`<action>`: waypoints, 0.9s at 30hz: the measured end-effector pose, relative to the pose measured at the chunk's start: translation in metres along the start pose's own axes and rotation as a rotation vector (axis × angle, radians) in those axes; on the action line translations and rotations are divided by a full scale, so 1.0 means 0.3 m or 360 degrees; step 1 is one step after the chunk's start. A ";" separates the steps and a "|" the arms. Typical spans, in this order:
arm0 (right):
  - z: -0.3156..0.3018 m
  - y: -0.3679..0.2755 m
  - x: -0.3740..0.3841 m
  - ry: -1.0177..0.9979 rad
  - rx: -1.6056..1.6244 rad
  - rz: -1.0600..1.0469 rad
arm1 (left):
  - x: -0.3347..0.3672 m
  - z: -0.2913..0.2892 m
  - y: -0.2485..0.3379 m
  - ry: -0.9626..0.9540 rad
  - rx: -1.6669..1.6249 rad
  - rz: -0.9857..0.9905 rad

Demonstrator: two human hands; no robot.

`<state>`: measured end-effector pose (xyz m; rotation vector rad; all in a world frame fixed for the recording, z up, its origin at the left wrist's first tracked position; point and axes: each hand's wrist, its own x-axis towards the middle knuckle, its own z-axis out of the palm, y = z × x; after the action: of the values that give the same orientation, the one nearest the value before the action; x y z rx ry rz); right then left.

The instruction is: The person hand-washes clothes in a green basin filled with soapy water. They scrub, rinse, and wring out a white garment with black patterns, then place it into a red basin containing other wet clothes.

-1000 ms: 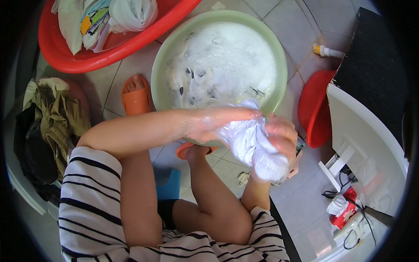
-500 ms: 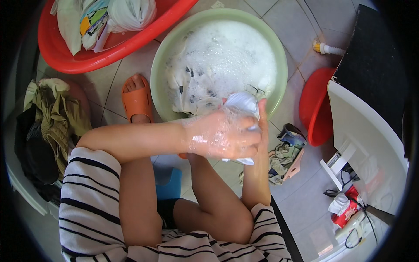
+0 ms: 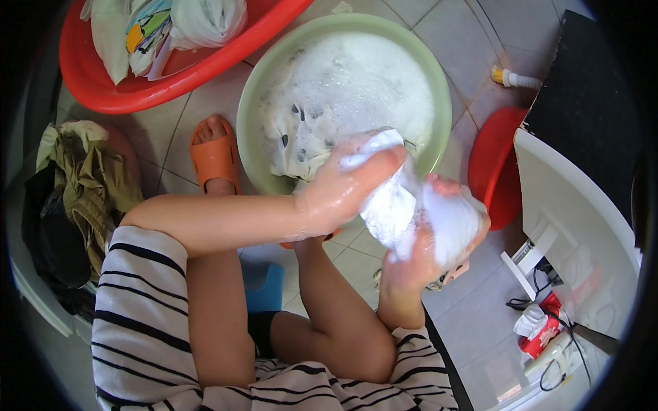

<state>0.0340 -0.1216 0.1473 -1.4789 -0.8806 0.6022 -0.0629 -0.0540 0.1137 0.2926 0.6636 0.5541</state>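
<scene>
A wet white cloth (image 3: 389, 214) covered in suds is stretched between my hands, over the near right rim of a pale green basin (image 3: 248, 130). My left hand (image 3: 346, 181) grips its upper left part, thumb on top. My right hand (image 3: 417, 264) is closed around the other part, lower and to the right, with foam over its fingers. What kind of garment the cloth is, I cannot make out. White foam (image 3: 370, 75) fills most of the basin, and a soaked white fabric with dark spots (image 3: 291, 140) shows at its left side.
A red tub (image 3: 137, 103) of clothes stands at the upper left. Clothes (image 3: 89, 198) are piled at the left. Another red basin (image 3: 490, 178) and a white panel (image 3: 569, 198) are on the right. Cables (image 3: 572, 329) lie near a red tissue pack (image 3: 545, 329). An orange slipper (image 3: 214, 157) is beside the green basin.
My hands were pressed together around the bunched cloth. They have moved apart, the right one outward to the right, and the cloth is now spread between them with more foam showing.
</scene>
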 end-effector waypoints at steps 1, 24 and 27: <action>0.002 -0.003 0.001 -0.0106 -0.0027 -0.0188 | 0.005 0.004 -0.009 0.0010 -0.0083 -0.0056; -0.045 -0.082 -0.038 -0.1757 -0.0707 -0.1352 | -0.008 0.004 -0.110 -0.0628 0.1495 -0.0125; -0.032 -0.060 -0.039 -0.1861 -0.0671 -0.1389 | -0.017 -0.014 -0.117 -0.0579 0.1558 -0.0142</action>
<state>0.0320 -0.1375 0.1646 -0.8082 -2.4996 0.5911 -0.0552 -0.0853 0.0981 1.2427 0.5463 0.0414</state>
